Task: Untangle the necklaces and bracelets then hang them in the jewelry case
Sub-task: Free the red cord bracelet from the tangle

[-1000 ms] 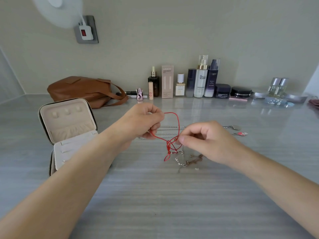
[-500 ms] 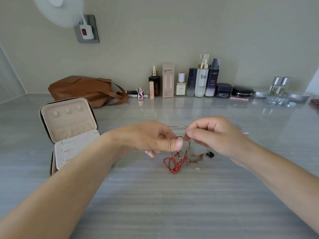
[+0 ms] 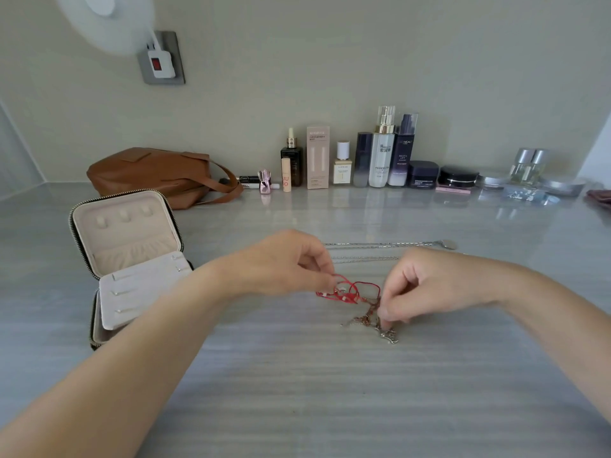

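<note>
A grey striped countertop [image 3: 297,391] fills the scene, with a brown leather bag [image 3: 155,175] and a row of cosmetic bottles [image 3: 383,153] lined up along the back wall. An open jewelry case [image 3: 125,256] stands at the left edge, lid upright, cream lining and inner flap showing.

Compared with half a second ago, both hands have dropped lower toward the surface, and the red cord bracelet [image 3: 347,292], then bunched below the fingers, now stretches sideways between them. The right hand has shifted down and to the right.

The person's left hand [image 3: 284,262] reaches in from the lower left, palm down, thumb and forefinger closed in a pinch on the left end of the red cord. The right hand [image 3: 429,285] curls downward, fingertips [image 3: 385,314] pressed together on the tangle where the cord meets a small metal chain bracelet [image 3: 373,323] lying on the counter just below. Two thin silver necklaces [image 3: 380,251] lie stretched out on the counter just behind the hands, one ending in a round pendant [image 3: 449,243].
</note>
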`<state>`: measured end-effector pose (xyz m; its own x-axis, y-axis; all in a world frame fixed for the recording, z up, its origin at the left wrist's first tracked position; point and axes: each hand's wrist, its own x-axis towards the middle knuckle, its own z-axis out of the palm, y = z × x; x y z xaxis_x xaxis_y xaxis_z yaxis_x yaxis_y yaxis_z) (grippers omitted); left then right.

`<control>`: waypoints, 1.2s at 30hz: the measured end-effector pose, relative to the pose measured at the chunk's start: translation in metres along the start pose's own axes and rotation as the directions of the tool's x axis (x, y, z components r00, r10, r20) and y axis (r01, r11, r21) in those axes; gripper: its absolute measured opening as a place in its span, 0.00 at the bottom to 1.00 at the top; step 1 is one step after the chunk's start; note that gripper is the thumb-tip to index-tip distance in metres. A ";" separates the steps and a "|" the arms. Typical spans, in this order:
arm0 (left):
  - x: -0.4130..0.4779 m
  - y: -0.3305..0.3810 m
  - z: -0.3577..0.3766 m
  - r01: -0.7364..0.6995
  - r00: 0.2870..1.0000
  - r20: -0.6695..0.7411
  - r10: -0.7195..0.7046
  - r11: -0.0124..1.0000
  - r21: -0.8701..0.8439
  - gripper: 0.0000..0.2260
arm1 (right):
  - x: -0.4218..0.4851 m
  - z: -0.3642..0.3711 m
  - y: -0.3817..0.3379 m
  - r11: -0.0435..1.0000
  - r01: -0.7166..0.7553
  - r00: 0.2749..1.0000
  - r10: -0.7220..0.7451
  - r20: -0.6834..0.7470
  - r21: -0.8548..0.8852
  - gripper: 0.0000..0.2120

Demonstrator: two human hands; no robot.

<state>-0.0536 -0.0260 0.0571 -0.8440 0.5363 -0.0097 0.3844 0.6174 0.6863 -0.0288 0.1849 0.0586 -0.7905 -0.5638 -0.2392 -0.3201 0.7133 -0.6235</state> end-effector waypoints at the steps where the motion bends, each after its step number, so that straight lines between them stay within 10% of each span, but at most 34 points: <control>1: 0.000 0.001 -0.002 0.005 1.000 -0.027 -0.006 0.999 -0.049 0.04 | 0.001 0.001 0.001 1.000 -0.009 1.000 0.009 0.009 -0.021 0.07; 10: -0.007 0.006 -0.010 0.043 0.999 -0.011 -0.044 0.990 -0.137 0.05 | 0.017 0.008 0.006 0.993 -0.031 0.845 -0.035 -0.534 -0.114 0.08; 18: -0.002 0.008 -0.008 0.019 0.982 -0.176 -0.075 0.954 -0.300 0.07 | 0.022 0.022 -0.006 0.979 0.129 0.663 -0.202 -0.721 -0.155 0.14; 21: -0.003 0.010 -0.007 0.018 0.980 -0.177 -0.091 0.927 -0.376 0.07 | 0.020 0.023 -0.014 0.975 0.214 0.671 -0.186 -0.718 -0.052 0.26; 27: -0.003 0.012 -0.005 0.010 0.989 -0.128 -0.072 0.902 -0.431 0.06 | 0.021 0.025 -0.019 0.967 0.245 0.754 -0.140 -0.642 0.076 0.04; 32: -0.004 0.011 -0.004 0.011 0.992 -0.101 -0.070 0.868 -0.496 0.07 | 0.022 0.018 -0.015 0.941 0.268 0.712 -0.050 -0.701 0.205 0.07; 36: -0.003 0.012 -0.004 0.001 0.993 -0.098 -0.060 0.857 -0.515 0.07 | 0.019 0.017 -0.012 0.960 0.184 0.822 -0.033 -0.569 0.209 0.05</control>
<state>-0.0475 -0.0225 0.0686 -0.8982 0.4391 0.0200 0.1357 0.2339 0.9628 -0.0313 0.1588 0.0490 -0.9359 -0.2506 0.2475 -0.3435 0.4945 -0.7984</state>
